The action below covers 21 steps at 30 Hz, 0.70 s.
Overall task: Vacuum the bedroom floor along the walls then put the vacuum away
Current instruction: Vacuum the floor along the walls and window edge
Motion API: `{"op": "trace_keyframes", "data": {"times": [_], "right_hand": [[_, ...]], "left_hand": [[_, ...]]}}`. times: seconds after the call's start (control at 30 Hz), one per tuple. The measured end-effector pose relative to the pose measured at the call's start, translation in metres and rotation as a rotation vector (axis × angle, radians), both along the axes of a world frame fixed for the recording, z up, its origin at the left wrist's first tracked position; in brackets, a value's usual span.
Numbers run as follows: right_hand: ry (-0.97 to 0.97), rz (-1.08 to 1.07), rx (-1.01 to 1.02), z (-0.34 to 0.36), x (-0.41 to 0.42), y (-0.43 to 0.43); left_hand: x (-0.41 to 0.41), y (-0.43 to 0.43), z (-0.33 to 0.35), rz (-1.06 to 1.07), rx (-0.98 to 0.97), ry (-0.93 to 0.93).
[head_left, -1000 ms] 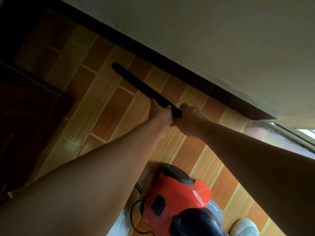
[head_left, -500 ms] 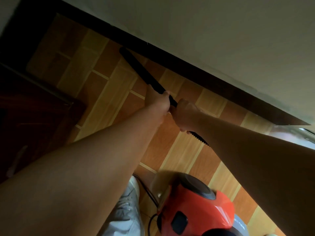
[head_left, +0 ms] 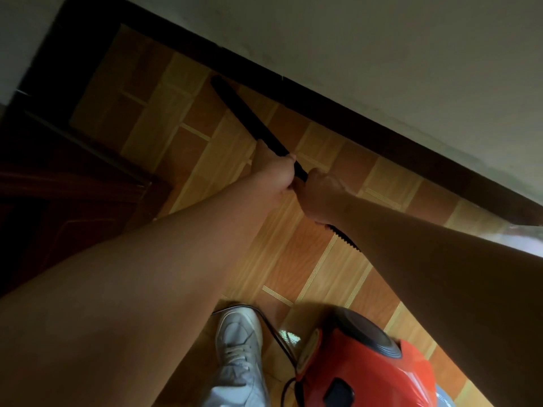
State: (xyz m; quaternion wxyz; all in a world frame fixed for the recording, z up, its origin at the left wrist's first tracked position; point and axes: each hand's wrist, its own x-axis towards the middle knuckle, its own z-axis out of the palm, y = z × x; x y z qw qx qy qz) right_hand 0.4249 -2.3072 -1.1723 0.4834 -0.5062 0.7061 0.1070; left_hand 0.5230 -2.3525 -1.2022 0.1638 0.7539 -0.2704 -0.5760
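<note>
From the head camera we look down along both of our bare arms to the floor [head_left: 293, 259], which is laid in orange and pale wood-toned tiles. Our left hand [head_left: 276, 174] is wrapped round the black wand [head_left: 249, 118]. Our right hand [head_left: 320, 198] grips the same tube just behind it, and the two hands touch each other.

The wand slants away from us toward the upper left. Its tip lies just beside the dark skirting board [head_left: 352, 113] at the foot of the pale wall [head_left: 382, 54]; we cannot tell whether the tip touches the board. A short stretch of ribbed black hose [head_left: 343, 239] shows below our right hand and then disappears under that forearm.

The red vacuum body [head_left: 367, 374], with a round black top, sits on the floor at the lower right, close to our feet. A white shoe [head_left: 239, 342] stands just beside it, and a thin black cord [head_left: 273, 327] curves between the shoe and the body. At the left edge we see dark wooden furniture [head_left: 58, 186] in deep shadow, its details too dim to make out.
</note>
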Motion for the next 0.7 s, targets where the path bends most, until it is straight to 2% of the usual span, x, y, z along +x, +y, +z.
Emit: {"op": "trace_keyframes", "data": {"times": [0.37, 0.7], "right_hand": [[0.123, 0.016, 0.019, 0.004, -0.076, 0.075], [0.177, -0.094, 0.043, 0.008, -0.143, 0.15]], "left_hand": [[-0.082, 0.074, 0.018, -0.086, 0.048, -0.024], [-0.152, 0.14, 0.03, -0.111, 0.099, 0.051]]}}
